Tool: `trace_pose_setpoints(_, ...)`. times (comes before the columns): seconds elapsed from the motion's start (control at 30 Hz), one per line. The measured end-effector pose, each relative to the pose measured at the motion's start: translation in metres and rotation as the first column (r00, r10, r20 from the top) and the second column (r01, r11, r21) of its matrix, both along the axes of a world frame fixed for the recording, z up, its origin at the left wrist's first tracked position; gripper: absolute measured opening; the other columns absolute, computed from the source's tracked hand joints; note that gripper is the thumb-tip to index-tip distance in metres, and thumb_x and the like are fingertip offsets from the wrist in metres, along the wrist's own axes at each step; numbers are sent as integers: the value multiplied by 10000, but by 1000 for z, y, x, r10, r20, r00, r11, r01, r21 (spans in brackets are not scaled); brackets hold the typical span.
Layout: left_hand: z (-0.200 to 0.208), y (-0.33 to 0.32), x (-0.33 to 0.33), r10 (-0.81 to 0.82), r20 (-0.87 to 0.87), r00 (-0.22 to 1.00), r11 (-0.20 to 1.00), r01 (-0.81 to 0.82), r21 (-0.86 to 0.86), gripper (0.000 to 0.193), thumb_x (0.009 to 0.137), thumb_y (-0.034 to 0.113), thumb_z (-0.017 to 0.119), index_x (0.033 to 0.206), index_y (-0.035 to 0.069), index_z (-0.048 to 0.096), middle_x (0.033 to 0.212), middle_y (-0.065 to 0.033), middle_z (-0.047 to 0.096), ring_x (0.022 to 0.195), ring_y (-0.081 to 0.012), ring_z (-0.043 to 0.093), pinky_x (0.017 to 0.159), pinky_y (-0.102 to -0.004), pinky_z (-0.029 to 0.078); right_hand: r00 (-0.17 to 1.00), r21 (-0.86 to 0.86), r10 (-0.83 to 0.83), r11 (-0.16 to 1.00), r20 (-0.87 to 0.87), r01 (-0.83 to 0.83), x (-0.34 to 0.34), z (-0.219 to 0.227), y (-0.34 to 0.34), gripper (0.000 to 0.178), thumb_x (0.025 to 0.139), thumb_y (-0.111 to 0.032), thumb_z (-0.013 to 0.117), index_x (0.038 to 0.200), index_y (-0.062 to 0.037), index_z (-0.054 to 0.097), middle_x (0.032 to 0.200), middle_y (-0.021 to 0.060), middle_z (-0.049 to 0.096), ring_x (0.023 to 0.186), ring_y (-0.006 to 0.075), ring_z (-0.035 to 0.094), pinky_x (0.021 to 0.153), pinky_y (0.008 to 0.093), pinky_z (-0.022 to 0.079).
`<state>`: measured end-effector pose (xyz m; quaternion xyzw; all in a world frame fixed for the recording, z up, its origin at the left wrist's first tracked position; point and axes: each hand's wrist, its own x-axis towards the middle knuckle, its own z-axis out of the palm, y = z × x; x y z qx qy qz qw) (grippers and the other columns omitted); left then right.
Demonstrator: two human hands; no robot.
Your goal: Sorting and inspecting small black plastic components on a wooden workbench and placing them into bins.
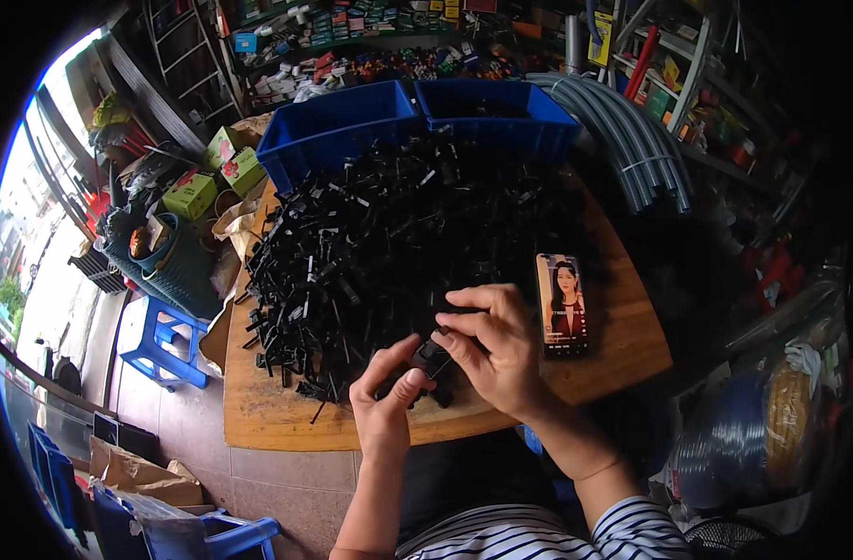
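Close to the table's front edge, my left hand [385, 399] pinches a small black plastic part [432, 356] between thumb and fingers. My right hand [497, 353] meets it from the other side, its thumb and fingertips closed at the part's upper end. Whether the right fingers grip a second small piece is too dark to make out. Beyond both hands spreads a large heap of similar black plastic parts [352, 238], covering much of the wooden table [622, 369]. A few loose pieces lie just beneath my hands.
Two blue bins [296, 140] stand at the table's far side behind the heap. A phone [563, 308] showing a video lies right of my hands. Grey hoses [622, 131] are bundled at the far right. A blue stool [155, 341] stands on the floor at left.
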<state>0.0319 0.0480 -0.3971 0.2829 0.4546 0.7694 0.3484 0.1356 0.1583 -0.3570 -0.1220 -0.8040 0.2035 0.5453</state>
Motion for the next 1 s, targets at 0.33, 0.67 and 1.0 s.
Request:
trace_pose_setpoints(0.33,-8,0,18,127,-297,946,992,-125,24,182,807,72,684,942,-45,650,927,-88,589,732,-152,597,671,-251,489,964,-374,211,891,-160,-257,7,-20,-12,218,842,-20,648,1057,-19,611,959,75,595,838,103,598,695,211,511)
trace_pose_setpoints(0.67,0,-3,15,255,-555,792,966,-227,120,231,739,-29,700,967,-27,657,932,-105,623,815,-166,595,682,-256,475,791,-622,604,584,-95,-521,18,-19,1,107,886,-80,611,973,-18,608,1025,54,571,923,116,583,783,227,499)
trace_pose_setpoints(1.0,9,-9,2,218,-835,505,972,-185,142,228,713,-81,677,937,-48,651,926,-119,615,798,-183,625,701,-242,492,699,-899,666,96,-260,-427,21,-39,7,217,872,-137,640,1046,-19,587,989,60,604,928,133,570,795,285,462)
